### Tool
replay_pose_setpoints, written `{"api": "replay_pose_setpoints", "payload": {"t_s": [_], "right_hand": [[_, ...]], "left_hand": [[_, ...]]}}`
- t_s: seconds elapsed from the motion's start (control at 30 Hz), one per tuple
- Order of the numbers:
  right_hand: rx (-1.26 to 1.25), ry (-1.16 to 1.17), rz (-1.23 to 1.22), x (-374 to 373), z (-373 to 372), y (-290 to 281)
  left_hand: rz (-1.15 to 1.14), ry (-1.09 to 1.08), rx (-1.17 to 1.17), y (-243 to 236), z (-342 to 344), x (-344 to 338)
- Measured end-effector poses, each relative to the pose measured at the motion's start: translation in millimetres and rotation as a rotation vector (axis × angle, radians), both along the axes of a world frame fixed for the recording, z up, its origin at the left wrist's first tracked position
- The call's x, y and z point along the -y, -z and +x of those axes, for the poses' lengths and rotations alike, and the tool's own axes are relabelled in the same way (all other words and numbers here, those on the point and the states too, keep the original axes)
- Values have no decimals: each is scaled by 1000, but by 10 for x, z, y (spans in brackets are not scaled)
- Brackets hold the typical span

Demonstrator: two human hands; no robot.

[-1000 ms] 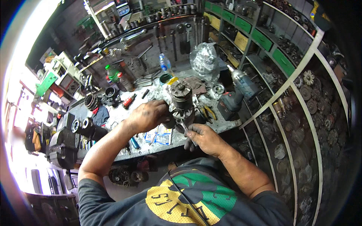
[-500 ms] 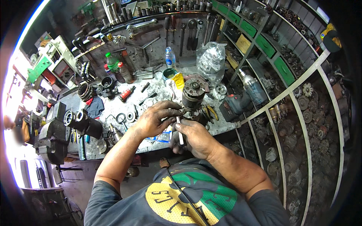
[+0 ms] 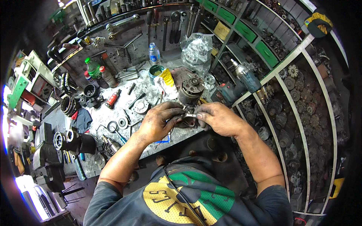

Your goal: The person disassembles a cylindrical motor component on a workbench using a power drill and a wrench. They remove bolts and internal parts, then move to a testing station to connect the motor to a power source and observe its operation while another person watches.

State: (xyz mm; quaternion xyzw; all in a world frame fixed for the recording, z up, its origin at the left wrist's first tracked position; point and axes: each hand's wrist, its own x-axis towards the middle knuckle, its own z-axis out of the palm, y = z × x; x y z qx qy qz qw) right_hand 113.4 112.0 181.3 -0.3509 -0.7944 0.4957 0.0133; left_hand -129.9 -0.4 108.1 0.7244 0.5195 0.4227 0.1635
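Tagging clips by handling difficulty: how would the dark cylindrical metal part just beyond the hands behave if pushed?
The cylindrical part looks metallic, so probably stiff and heavy for its size. Standing upright, it might tip if pushed near the top; its round side could then roll.

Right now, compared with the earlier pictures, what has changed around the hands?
The slim silver metal piece has turned from pointing toward the body to lying crosswise between the left hand and right hand. The dark cylindrical metal part still stands upright.

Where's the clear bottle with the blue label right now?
Head view, upper middle: the clear bottle stands just behind the green tub, left of the plastic bag.
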Motion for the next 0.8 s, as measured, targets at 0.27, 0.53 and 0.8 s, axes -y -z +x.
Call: {"api": "replay_pose_setpoints", "payload": {"t_s": [0.27,0.53,0.8], "right_hand": [[0,158,-263,283,-89,-179],[-707,523,-1028,1014,-578,462],[-106,463,-1013,676,-422,23]], "left_hand": [[88,42,15,-1,-41,-37],[4,262,175,165,-223,-166],[20,337,188,370,-260,-213]]}}
